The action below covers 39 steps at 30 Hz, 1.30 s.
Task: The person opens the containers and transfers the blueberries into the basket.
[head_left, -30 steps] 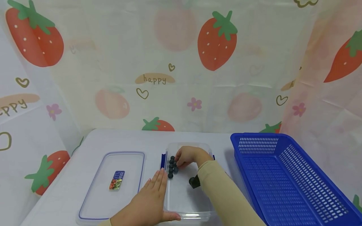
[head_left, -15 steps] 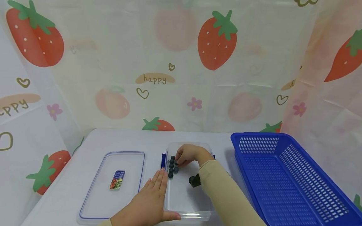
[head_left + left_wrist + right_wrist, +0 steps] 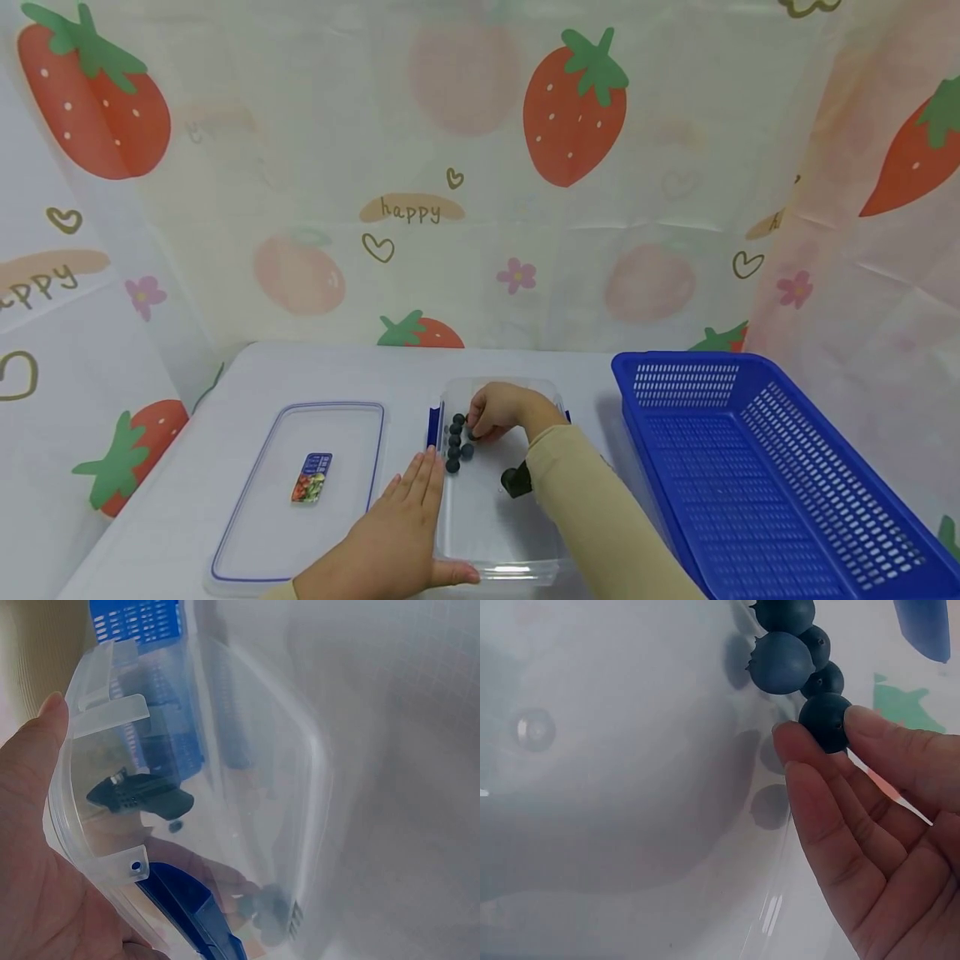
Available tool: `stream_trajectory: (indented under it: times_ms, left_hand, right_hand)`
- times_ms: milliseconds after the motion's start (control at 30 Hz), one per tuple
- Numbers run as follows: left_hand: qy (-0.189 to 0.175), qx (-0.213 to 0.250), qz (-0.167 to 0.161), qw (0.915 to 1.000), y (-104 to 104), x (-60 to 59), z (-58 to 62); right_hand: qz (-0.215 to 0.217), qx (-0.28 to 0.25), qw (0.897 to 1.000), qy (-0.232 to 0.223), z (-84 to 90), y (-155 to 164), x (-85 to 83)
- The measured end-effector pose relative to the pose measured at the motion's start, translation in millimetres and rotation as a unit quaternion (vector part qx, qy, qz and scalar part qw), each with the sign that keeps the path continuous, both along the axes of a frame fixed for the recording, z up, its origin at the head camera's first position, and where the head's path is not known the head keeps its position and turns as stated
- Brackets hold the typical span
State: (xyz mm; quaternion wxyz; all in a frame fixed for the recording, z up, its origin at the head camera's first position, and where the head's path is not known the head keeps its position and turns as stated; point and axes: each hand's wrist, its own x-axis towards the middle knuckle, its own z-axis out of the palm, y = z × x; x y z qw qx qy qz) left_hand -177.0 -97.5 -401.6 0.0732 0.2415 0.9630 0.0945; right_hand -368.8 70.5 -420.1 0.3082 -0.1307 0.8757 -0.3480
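A clear plastic container (image 3: 495, 533) stands lengthwise on the table, with several blueberries (image 3: 454, 442) in a row along its inner left wall. One more blueberry (image 3: 467, 452) lies just right of that row. Inside the container, near the far left, my right hand (image 3: 498, 410) pinches a blueberry (image 3: 825, 724) between thumb and fingertips, close to the others. My left hand (image 3: 393, 525) lies along the container's outer left side, fingers straight, with the thumb (image 3: 49, 724) at the near rim. A blue side latch (image 3: 187, 907) hangs open just beyond my left fingertips.
To the left lies a clear lid (image 3: 255, 542) with a blue seal and a colourful label (image 3: 311, 478). A large blue perforated basket (image 3: 750, 483) takes up the right side. Behind the table (image 3: 337, 367) hangs a strawberry-print cloth (image 3: 480, 167).
My right fingertips have shifted slightly to the right with the pinched blueberry, a little apart from the row. The left hand and the container stay in place.
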Motion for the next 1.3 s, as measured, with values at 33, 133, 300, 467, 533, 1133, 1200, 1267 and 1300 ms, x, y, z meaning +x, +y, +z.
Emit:
stream_trajectory:
  times_ms: [33,133,300,467,533,1133,1200,1267,1300]
  left_hand:
    - [-0.002,-0.001,0.001,1.0,0.2,-0.3,-0.3]
    - [-0.005,-0.003,0.002,1.0,0.7,-1.1,-1.3]
    - [-0.011,-0.006,0.001,0.9999,1.3,-2.8,-2.5]
    - [-0.017,-0.01,0.002,0.9998,2.0,-3.7,-2.1]
    - [-0.016,-0.008,0.001,0.9998,2.1,-3.6,-2.0]
    - [-0.019,-0.018,0.008,0.9996,1.4,-4.3,-3.3]
    - [-0.02,-0.02,0.009,0.9996,1.3,-4.5,-3.2]
    - [-0.023,-0.019,0.01,0.9995,1.2,-4.4,-2.8]
    - [-0.023,-0.019,0.009,0.9995,1.2,-4.3,-2.7]
  right_hand:
    - [0.001,-0.001,1.0,0.0,-0.1,0.5,-0.2]
    - [0.001,-0.01,1.0,-0.005,0.3,2.6,-0.9]
    - [0.006,-0.038,0.999,-0.017,3.0,6.1,-3.0]
    - [0.017,-0.054,0.998,-0.027,8.5,9.0,-2.7]
    - [0.023,-0.06,0.997,-0.03,11.0,10.1,-2.5]
    - [0.055,-0.133,0.99,0.006,62.4,26.5,-7.2]
    - [0.058,-0.128,0.99,0.019,71.6,31.2,-6.9]
    - [0.06,-0.124,0.99,0.033,80.7,36.6,-6.4]
    - [0.061,-0.123,0.99,0.039,85.1,39.8,-6.1]
